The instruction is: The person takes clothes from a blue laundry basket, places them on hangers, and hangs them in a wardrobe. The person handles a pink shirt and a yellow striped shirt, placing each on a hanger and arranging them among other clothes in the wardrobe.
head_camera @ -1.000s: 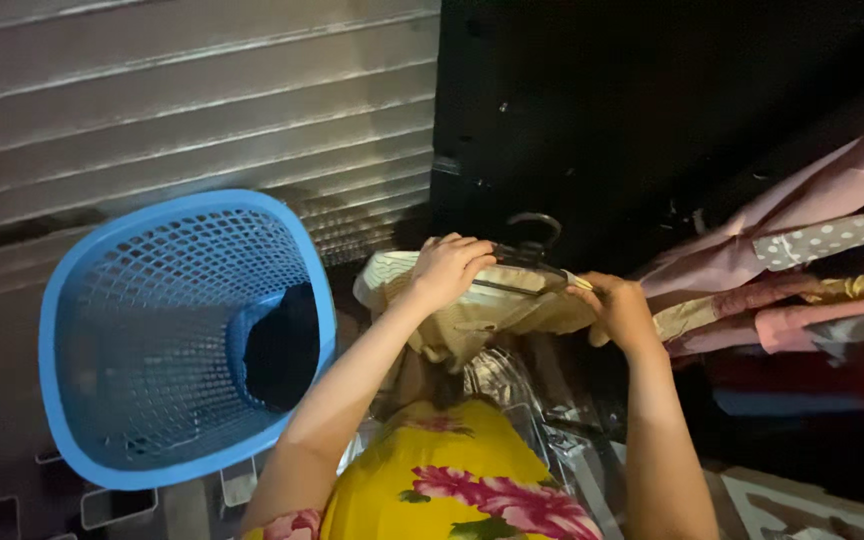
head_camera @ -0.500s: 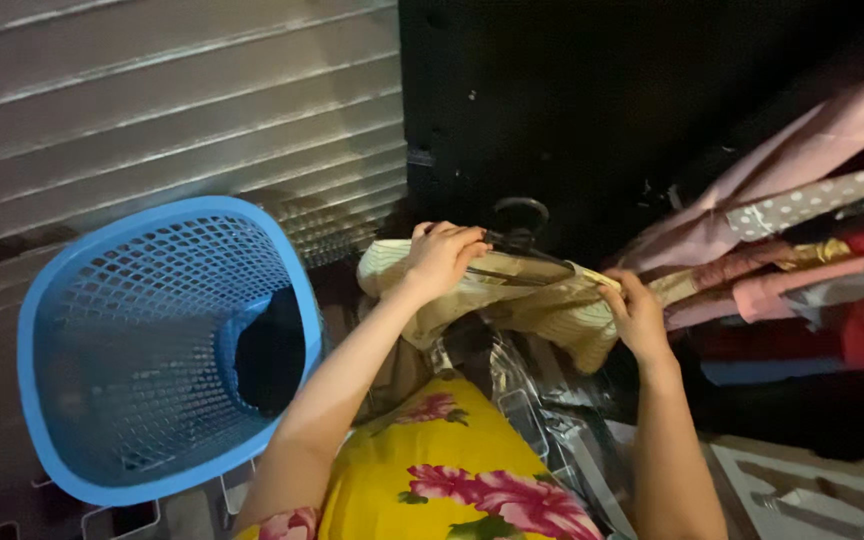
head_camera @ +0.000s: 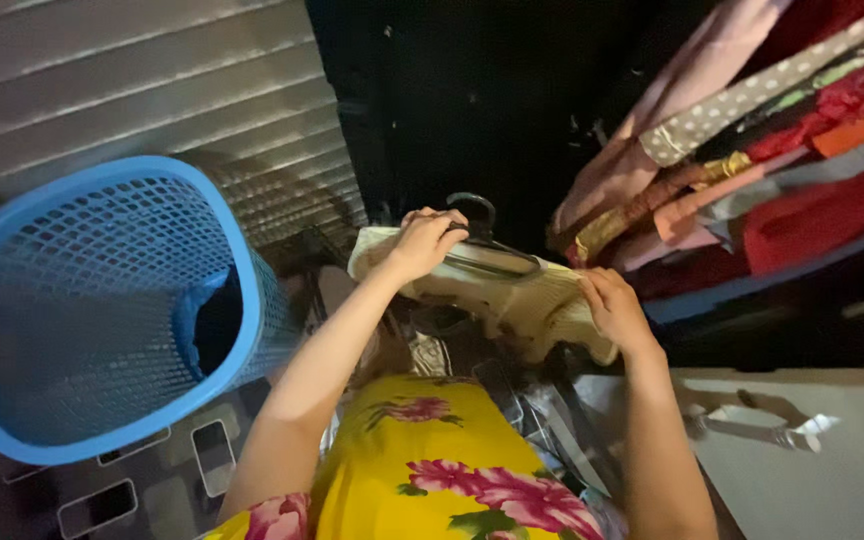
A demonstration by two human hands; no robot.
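Note:
I hold a cream ribbed garment (head_camera: 522, 300) on a dark clothes hanger (head_camera: 482, 245) in front of me. My left hand (head_camera: 420, 243) grips the garment's left shoulder together with the hanger's arm, just below the hook. Over on the other shoulder, my right hand (head_camera: 607, 305) pinches the cloth. The garment hangs down between my arms, above my yellow flowered dress (head_camera: 422, 460).
A blue plastic mesh laundry basket (head_camera: 82, 300) stands at my left, with something dark inside. A ribbed metal shutter (head_camera: 152, 90) runs behind it. Hanging clothes (head_camera: 742, 150) in pink, red and dotted cloth fill the upper right. A pale surface (head_camera: 812, 470) lies at lower right.
The view has swung to the right and down, so the basket shifts left and the hanging clothes come nearer. My right hand has slid further down the garment's right shoulder. My left hand keeps its grip.

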